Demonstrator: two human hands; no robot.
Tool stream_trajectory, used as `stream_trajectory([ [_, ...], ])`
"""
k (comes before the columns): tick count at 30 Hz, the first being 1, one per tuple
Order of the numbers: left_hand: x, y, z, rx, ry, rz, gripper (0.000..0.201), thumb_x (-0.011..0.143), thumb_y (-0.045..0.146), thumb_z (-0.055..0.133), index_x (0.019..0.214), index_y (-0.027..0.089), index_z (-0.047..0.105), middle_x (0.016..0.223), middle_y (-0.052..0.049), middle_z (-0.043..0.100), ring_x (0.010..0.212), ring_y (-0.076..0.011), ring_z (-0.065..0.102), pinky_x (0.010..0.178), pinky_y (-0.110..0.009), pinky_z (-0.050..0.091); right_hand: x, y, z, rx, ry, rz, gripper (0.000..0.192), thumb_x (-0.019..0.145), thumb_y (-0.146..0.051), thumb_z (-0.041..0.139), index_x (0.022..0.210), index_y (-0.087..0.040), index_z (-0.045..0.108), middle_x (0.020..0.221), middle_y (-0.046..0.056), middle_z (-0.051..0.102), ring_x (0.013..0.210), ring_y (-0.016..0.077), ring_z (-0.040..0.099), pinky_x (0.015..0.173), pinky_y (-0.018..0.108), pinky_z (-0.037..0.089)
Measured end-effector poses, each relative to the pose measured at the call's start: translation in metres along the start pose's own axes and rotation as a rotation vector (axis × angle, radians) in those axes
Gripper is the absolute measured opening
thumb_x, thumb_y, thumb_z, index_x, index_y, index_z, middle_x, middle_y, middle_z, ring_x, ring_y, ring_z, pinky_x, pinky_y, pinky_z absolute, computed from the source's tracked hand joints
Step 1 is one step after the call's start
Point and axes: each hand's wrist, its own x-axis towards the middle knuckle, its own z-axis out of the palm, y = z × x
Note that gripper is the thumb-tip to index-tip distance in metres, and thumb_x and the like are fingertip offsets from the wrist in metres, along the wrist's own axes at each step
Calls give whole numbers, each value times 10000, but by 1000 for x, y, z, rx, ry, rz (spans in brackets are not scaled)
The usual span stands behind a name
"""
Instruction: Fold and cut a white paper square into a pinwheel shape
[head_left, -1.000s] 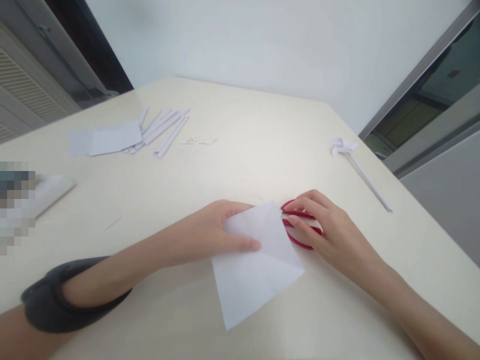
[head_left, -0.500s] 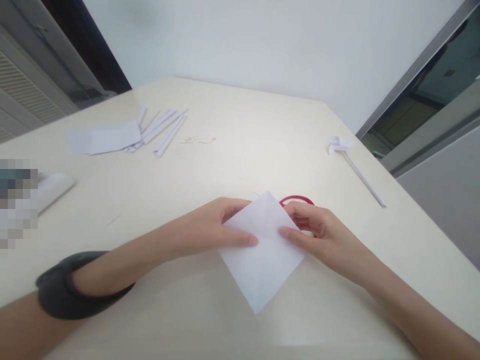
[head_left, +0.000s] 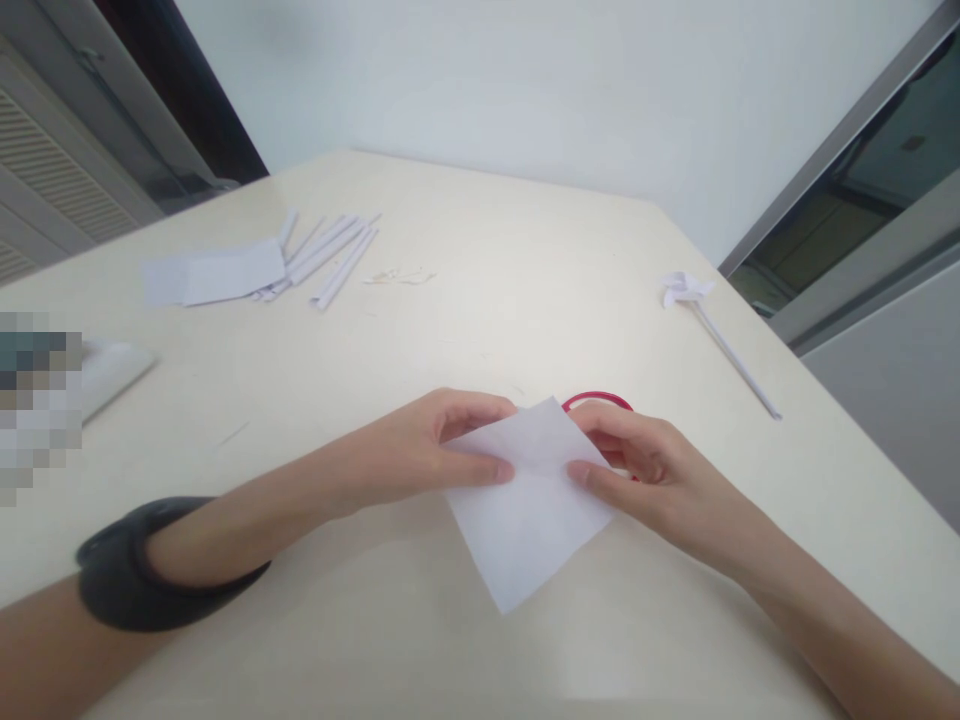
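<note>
A white square sheet of paper (head_left: 529, 530) is held between both hands above the table, one corner pointing toward me. My left hand (head_left: 450, 445) grips its left side, thumb on top and fingers behind it. On the right side my right hand (head_left: 637, 455) pinches the sheet the same way, with its thumb on the front face. Just behind the paper and the right hand shows a red loop (head_left: 598, 397), which looks like a scissors handle; the rest of it is hidden.
White rolled paper sticks (head_left: 330, 250) and flat paper pieces (head_left: 234, 272) lie at the far left. Small scraps (head_left: 397, 276) are beside them. A paper pinwheel on a stick (head_left: 724, 335) rests at the right. A white object (head_left: 120, 375) at the left edge is partly pixelated.
The paper has turned slightly, its top corner shifting right and its bottom corner moving left and up. Both hands keep hold of it.
</note>
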Motion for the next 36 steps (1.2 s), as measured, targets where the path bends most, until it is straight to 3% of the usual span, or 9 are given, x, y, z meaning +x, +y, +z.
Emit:
stream_trajectory([
  [6,0,2,0,-14,-6,13,141,781,226,602,904,258,662,921,21,646,848,-170,614,691,-208,453,0,-1,-4,5,19,-129,165,871,-153,505,937,-249,621,999,27,582,994,206,532,801,336,439],
  [10,-1,2,-2,-32,-96,2,178,805,252,591,979,271,627,1036,-5,643,940,-208,604,736,-257,455,1,-2,-5,-4,70,-216,274,839,-65,508,908,-282,660,1029,8,592,1057,202,518,813,320,433],
  [14,-2,1,-6,-62,-193,0,248,803,276,605,1049,279,582,1110,-32,630,1029,-249,575,782,-308,448,1,-2,-6,-38,113,-263,330,822,-10,478,870,-260,689,998,20,592,1015,189,539,709,279,443],
  [17,-1,-1,-7,-110,-237,34,375,769,368,644,1119,270,550,1115,-49,625,984,-237,584,778,-303,446,2,-2,-7,-42,151,-279,333,822,-1,478,843,-248,700,993,24,580,937,165,556,582,239,418],
  [20,1,-4,-4,-146,-268,115,499,740,497,635,1159,246,537,1066,-60,640,907,-204,588,787,-296,441,1,-3,-6,-42,168,-310,333,827,0,478,817,-242,707,1001,22,566,863,139,559,576,231,416],
  [25,4,-7,7,-115,-59,23,336,791,364,624,1097,241,558,948,-36,666,815,-157,589,743,-272,430,1,0,-2,-69,193,-328,321,825,-7,484,789,-241,702,985,12,556,778,115,553,556,225,406],
  [31,4,-6,13,-134,-43,-69,223,749,251,652,961,202,604,909,-23,661,837,-164,599,759,-277,431,2,-1,3,-229,176,-429,349,812,0,481,853,-273,694,1026,13,548,864,142,549,637,246,429],
  [34,5,-6,12,-120,54,-35,182,723,279,673,875,193,620,891,-24,668,831,-170,600,744,-275,422,0,-7,6,-156,204,-325,325,852,-94,487,1085,-294,594,1125,42,512,952,175,534,723,279,466],
  [36,6,-7,10,-127,150,-30,203,701,328,690,833,191,617,857,-24,669,780,-173,600,668,-260,410,-1,-9,7,-59,227,-208,295,888,-165,454,1155,-278,506,1097,55,520,890,170,548,721,293,479],
])
